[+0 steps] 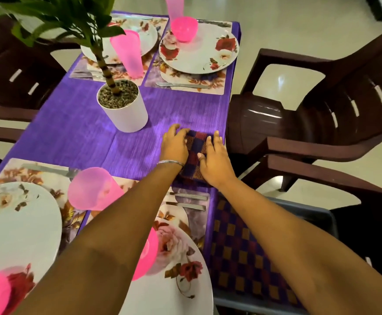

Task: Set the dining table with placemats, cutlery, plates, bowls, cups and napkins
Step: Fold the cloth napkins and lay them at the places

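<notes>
We press folded purple-red checked cloth napkin (pixel 195 153) flat on purple tablecloth (pixel 72 133) near right edge, left hand (pixel 175 145) and right hand (pixel 215 159) fingers spread, gripping nothing. Risk: forearm clips pink plastic tumbler (pixel 92 189).

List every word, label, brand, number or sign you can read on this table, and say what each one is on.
None: no readable text shows anywhere.
The plates and placemats carry only flower prints.
The pink cups, white plant pot and checked napkin are unmarked.
</notes>
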